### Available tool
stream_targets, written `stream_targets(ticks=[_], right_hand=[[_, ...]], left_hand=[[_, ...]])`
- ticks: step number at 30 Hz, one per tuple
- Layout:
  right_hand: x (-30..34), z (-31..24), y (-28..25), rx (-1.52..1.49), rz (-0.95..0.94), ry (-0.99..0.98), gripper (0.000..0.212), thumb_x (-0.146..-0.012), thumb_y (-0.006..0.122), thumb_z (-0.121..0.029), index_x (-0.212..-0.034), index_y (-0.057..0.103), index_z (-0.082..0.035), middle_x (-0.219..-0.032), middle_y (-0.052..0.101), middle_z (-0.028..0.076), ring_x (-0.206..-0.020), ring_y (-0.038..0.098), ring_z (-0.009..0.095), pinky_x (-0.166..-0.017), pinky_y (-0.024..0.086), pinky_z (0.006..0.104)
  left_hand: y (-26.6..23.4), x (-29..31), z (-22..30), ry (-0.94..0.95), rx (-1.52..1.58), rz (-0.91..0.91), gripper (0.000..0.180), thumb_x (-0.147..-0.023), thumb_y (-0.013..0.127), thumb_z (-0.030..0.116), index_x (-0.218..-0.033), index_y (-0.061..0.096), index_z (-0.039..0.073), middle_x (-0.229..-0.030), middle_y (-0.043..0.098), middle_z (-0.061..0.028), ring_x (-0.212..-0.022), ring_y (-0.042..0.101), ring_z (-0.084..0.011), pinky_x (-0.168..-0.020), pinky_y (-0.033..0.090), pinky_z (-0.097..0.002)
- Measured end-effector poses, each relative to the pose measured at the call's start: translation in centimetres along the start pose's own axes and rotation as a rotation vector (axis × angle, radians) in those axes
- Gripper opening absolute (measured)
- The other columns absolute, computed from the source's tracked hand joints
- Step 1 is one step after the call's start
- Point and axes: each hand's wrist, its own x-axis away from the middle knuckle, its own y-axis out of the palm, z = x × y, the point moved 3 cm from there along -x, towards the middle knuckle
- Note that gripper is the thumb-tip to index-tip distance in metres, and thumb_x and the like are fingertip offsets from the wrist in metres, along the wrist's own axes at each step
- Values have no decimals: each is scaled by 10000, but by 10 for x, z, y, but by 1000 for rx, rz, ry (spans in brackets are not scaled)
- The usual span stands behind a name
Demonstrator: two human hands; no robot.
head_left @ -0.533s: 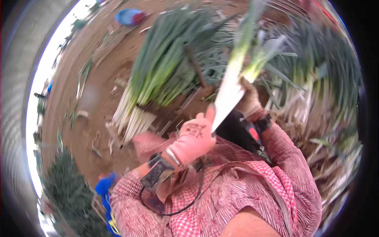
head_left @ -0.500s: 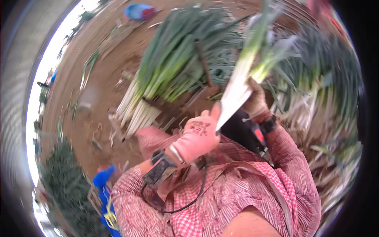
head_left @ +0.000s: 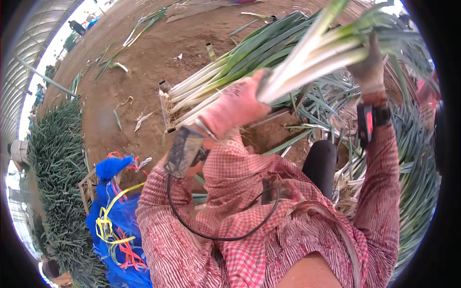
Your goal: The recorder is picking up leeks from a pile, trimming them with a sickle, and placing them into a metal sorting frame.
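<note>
In front of me, a bunch of long green onions (head_left: 312, 65) slants up to the right, white ends low and leaves high. My left hand (head_left: 240, 103), in a pink glove, is closed round the white ends. Farther up, my right hand (head_left: 367, 72), in a dirty light glove, has its fingers round the stalks near the green part. The bunch partly hides both hands' fingers. Below and behind it, a pile of green onions (head_left: 225, 72) lies across a metal frame (head_left: 164, 108), white ends to the left.
A large heap of green onions (head_left: 413, 173) lies along my right side. At left stand densely packed green leaves (head_left: 57, 182), beside blue netting (head_left: 113, 206) with yellow and red ties. Loose stalks and scraps lie on the brown soil (head_left: 149, 62). My dark-clad knee (head_left: 321, 163) is below the bunch.
The bunch has tipped from steep to a flatter slant toward the right. My right hand has moved up and right, away from my left. The whole view has turned, showing more blue netting.
</note>
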Motion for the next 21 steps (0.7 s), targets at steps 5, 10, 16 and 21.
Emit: stream_targets(ticks=[5,10,16,21], right_hand=[[-81,57,63,-109,145,184,514,-979,615,-446,-1304,532,-56,-1272,621,137,-1178,607,285,-876,584,447],[-61,159,24,101,385,846,451,-966,631,-435,-1173,594,-37,-1011,669,104,-919,657,239,-766,580,401],[-47,151,75,565,31,912,368,-975,629,-356,-1111,650,-14,-878,696,69,-755,684,175,-696,569,332],[-105,203,176,1019,-437,190,458,-911,703,-289,-1307,613,-77,-1112,697,130,-1038,678,261,-879,546,352]], left_hand=[[-74,-13,-79,48,-139,201,852,-786,703,212,-1532,318,66,-1275,618,-235,-1142,624,-334,-988,490,-384],[-103,-15,-231,-254,-551,106,828,-813,694,243,-1537,311,124,-1321,587,-250,-1210,581,-398,-1012,477,-444],[-59,11,-372,-377,-601,44,774,-830,701,222,-1511,338,168,-1307,577,-215,-1132,610,-406,-986,497,-467],[-64,15,-371,-277,-649,64,776,-818,743,277,-1492,372,171,-1219,610,-192,-1076,630,-389,-934,517,-465]])
